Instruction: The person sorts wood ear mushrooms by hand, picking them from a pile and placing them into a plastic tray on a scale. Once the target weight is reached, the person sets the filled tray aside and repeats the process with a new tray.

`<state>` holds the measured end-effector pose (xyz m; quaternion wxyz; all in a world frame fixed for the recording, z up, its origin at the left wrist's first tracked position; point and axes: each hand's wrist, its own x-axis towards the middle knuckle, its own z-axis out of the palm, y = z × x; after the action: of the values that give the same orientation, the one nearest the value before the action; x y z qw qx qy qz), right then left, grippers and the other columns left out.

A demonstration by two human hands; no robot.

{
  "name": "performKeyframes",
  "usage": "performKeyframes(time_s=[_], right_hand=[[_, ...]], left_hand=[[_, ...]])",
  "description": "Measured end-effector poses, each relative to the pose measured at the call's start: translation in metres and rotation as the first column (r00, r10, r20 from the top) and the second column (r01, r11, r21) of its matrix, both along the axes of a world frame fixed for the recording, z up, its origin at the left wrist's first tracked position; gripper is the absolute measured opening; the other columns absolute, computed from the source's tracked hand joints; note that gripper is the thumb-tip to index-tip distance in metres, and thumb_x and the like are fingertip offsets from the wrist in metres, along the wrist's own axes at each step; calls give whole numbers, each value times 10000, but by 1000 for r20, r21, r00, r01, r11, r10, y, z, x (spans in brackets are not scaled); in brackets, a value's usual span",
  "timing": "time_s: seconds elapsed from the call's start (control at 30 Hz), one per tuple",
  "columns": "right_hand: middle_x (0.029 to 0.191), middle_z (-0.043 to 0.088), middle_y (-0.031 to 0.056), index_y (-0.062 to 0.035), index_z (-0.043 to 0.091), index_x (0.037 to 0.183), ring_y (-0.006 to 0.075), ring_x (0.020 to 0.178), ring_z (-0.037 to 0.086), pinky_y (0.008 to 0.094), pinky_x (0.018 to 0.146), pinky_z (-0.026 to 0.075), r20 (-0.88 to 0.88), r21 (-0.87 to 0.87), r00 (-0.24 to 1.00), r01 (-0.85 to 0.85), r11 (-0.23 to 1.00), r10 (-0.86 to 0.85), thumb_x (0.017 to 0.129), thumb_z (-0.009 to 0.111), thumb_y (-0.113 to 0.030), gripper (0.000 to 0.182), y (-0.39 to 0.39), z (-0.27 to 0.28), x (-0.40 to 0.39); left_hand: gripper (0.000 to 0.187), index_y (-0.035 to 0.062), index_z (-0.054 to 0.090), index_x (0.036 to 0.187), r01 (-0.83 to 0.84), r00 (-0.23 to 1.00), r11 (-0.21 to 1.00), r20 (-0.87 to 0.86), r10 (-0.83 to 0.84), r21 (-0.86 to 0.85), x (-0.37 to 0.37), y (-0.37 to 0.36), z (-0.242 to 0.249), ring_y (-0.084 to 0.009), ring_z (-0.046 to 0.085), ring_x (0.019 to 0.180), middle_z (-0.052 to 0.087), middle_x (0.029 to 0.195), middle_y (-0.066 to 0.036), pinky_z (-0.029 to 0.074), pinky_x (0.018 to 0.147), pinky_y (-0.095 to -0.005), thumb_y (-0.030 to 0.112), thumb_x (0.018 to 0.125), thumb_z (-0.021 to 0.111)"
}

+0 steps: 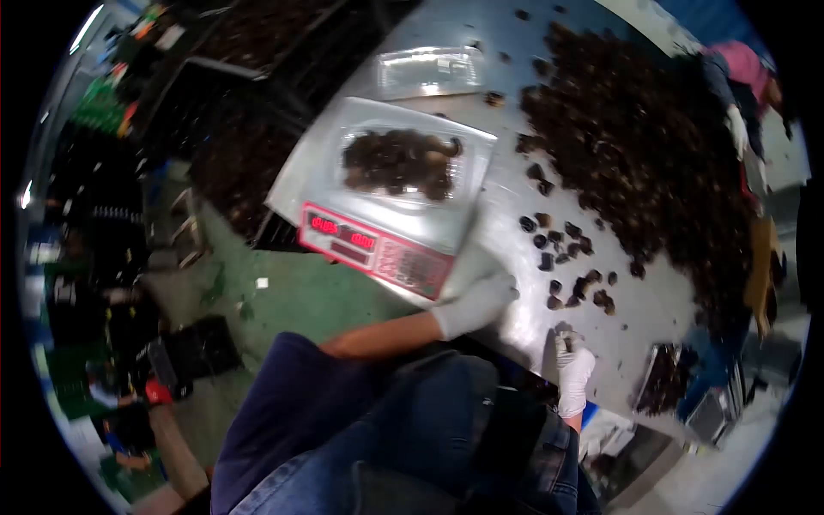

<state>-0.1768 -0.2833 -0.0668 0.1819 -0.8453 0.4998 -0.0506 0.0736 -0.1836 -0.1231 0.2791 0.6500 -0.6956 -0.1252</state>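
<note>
The left hand (pixel 476 305), in a white glove, lay flat on the metal surface (pixel 515 232) with its fingers (pixel 502 287) stretched out and close together, gripping nothing. Just beyond those fingers stood a digital scale (pixel 378 245) with a red front panel, and on its pan sat a clear plastic tray (pixel 403 163) filled with dark dried pieces, perhaps mushrooms, though the view was too blurred to be sure. A second clear tray (pixel 429 70), empty of pieces, lay farther off past the scale.

The right hand (pixel 572 365), also gloved in white, hovered near the edge of the surface with its fingers (pixel 566 343) bunched together around what looked like a small dark piece; I could not tell if it truly held one. Just ahead of these fingers lay a scatter of loose dark pieces (pixel 571 257), and well beyond them a large heap (pixel 652 146) of the same covered the surface. Past the heap, another person's gloved hand (pixel 736 124) reached in.
</note>
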Motion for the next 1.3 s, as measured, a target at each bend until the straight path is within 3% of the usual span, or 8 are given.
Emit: performKeyframes(time_s=[0.33, 0.8, 0.97, 1.07, 1.13, 1.2, 1.27, 1.3], right_hand=[[986, 582, 56, -61, 588, 1103, 197, 880, 646, 312, 778, 525, 423, 18, 906, -33, 999, 22, 771, 742, 18, 375, -29, -52, 61], [780, 637, 90, -57, 643, 870, 258, 681, 639, 354, 665, 517, 38, 19, 999, -22, 1000, 21, 690, 780, -77, 227, -47, -48, 72], [935, 651, 103, -63, 628, 1072, 266, 774, 648, 372, 685, 526, -116, -167, 993, -17, 986, -3, 706, 835, -170, 434, -35, -9, 105], [941, 615, 110, -17, 610, 1095, 223, 809, 601, 322, 748, 495, 419, -58, 892, -160, 985, 170, 810, 739, -46, 314, -27, 42, 180], [1109, 605, 110, -18, 575, 1246, 237, 1001, 580, 331, 902, 457, 486, 186, 873, -143, 972, 35, 896, 666, -62, 365, -21, 68, 233], [1296, 545, 153, 8, 512, 1334, 279, 1201, 514, 353, 1044, 380, 528, -74, 807, -269, 960, 266, 958, 601, -152, 418, -21, 77, 276], [1436, 419, 177, 2, 384, 1445, 292, 1315, 429, 399, 1134, 305, 616, 168, 782, -244, 955, 92, 985, 560, -199, 531, -2, 98, 319], [1468, 378, 185, -2, 349, 1467, 296, 1328, 407, 400, 1142, 290, 671, 257, 741, -208, 944, -19, 1004, 506, -265, 555, 4, 97, 335]], left_hand=[[160, 94, 630, 915, -187, 982, 976, -46, 183, -111, 26, 28, 73, -249, 559, 948, 568, 978, -66, 498, 827, -335, 110, 762, 588], [309, 67, 667, 1075, -804, 581, 471, -312, 752, -362, 202, 69, 139, -279, 588, 1079, 612, 1135, -117, 486, 922, -371, -42, 786, 683], [375, 56, 634, 1172, -786, 619, 573, -280, 734, -232, 244, 71, 134, -341, 564, 1129, 625, 1153, -167, 451, 983, -409, 1, 803, 676], [351, 33, 641, 1158, -778, 623, 553, -260, 737, -297, 256, 72, 118, -337, 578, 1132, 620, 1173, -168, 461, 976, -390, 18, 810, 686], [279, 15, 648, 1116, -881, 342, 295, -66, 937, -370, 257, 70, 107, -337, 587, 1099, 624, 1140, -174, 477, 947, -399, 103, 851, 658], [240, 4, 660, 1037, -880, 469, 470, 274, 840, 68, 251, 67, 125, -336, 600, 1032, 628, 1091, -167, 490, 897, -433, 182, 884, 611], [223, 42, 674, 982, -825, 444, 438, 70, 893, -356, 239, 80, 141, -333, 609, 925, 632, 1061, -143, 492, 852, -468, 226, 886, 596], [266, 56, 675, 1039, -947, 322, 322, 38, 946, 7, 245, 61, 121, -336, 583, 1006, 621, 1096, -148, 474, 909, -456, 262, 885, 608]])
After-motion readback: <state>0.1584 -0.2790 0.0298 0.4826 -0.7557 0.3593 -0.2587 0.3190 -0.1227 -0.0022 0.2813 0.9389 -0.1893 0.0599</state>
